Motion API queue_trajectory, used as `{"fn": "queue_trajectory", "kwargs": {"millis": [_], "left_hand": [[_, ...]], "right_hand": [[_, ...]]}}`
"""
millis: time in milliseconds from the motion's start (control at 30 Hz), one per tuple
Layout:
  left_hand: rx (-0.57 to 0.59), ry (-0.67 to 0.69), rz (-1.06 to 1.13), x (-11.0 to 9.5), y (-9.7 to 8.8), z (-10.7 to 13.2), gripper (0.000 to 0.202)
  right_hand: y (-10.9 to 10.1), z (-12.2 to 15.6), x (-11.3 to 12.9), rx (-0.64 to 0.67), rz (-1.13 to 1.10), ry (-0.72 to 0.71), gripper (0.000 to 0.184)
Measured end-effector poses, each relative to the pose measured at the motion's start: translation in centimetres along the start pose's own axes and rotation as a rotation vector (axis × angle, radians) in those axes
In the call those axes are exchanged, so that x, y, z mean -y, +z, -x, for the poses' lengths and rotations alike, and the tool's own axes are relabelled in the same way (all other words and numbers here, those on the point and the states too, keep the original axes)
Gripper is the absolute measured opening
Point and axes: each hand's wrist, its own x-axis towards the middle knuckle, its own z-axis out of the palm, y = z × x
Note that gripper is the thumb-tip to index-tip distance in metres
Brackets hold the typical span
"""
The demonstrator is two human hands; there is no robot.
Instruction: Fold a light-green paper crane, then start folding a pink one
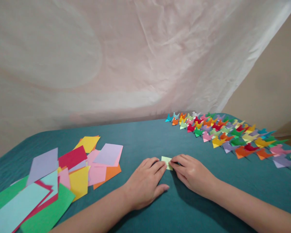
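A small folded piece of pale green paper lies on the teal tablecloth in front of me. My left hand rests palm down at its left side, with the fingers stretched out, the thumb apart and the fingertips touching the paper's left edge. From the right, my right hand pinches the paper's right edge between thumb and fingers. Both hands cover part of the paper, so its exact fold is hard to make out.
Loose sheets of coloured paper overlap on the left of the teal tablecloth. Rows of folded paper birds in many colours stand along the right side. Behind the table hangs a pale, creased cloth.
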Motion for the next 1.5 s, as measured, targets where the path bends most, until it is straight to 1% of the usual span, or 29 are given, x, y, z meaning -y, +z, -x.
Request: {"fn": "queue_trajectory", "kwargs": {"millis": [200, 567, 833, 900, 1000, 1133, 1233, 1333, 1500], "left_hand": [[0.001, -0.004, 0.009, 0.0, -0.1, -0.2, 0.053], [0.015, -0.013, 0.079, 0.1, -0.2, -0.3, 0.055], [-0.008, -0.003, 0.107, 0.2, -0.2, -0.4, 0.052], [-0.006, -0.005, 0.106, 0.3, -0.2, -0.5, 0.052], [-0.003, -0.005, 0.104, 0.3, -0.2, -0.5, 0.052], [-0.005, -0.011, 0.103, 0.3, -0.2, -0.4, 0.051], [-0.001, -0.010, 0.097, 0.3, -0.2, -0.4, 0.051], [-0.003, -0.007, 0.089, 0.2, -0.1, -0.4, 0.052], [-0.030, 0.006, 0.070, 0.2, -0.1, -0.3, 0.051]], "right_hand": [[0.1, -0.1, 0.1, 0.033, 0.026, 0.003, 0.020], [0.0, -0.1, 0.2, 0.005, 0.022, -0.016, 0.019], [-0.1, 0.1, 0.1, 0.013, -0.021, -0.020, 0.024], [0.0, 0.1, 0.2, -0.001, -0.071, 0.020, 0.025], [0.3, 0.0, 0.2, -0.066, -0.190, 0.131, 0.025], [0.8, -0.3, -0.1, -0.140, -0.360, 0.265, 0.018], [1.1, -0.5, -0.4, -0.146, -0.449, 0.349, 0.011], [1.3, -0.8, -0.7, -0.130, -0.494, 0.401, 0.012], [1.6, -1.2, -0.9, -0.117, -0.509, 0.459, 0.014]]}}
